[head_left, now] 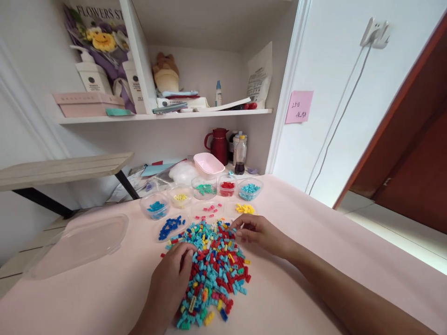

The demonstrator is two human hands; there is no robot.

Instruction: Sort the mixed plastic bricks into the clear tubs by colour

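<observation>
A big heap of small plastic building bricks (213,265), mostly light blue and red with some yellow, green and dark blue, is spread over the pink tabletop. My left hand (176,265) lies at the heap's left side, fingers curled in and thumb close to them; whatever they pinch is hidden. At the upper right edge my right hand (256,232) touches the bricks with bent fingers spaced apart, and no brick shows in its grasp. Just beyond are dark blue bricks (170,228), pink bricks (209,211) and yellow bricks (245,209) on clear lids.
Behind these, clear tubs hold blue bricks (156,208), pale yellow bricks (180,197), green bricks (205,189), red bricks (227,186) and light blue bricks (250,190). A clear lid (87,242) lies left. Farther back stand a pink basin (209,164), red jug (219,146) and bottle (240,156).
</observation>
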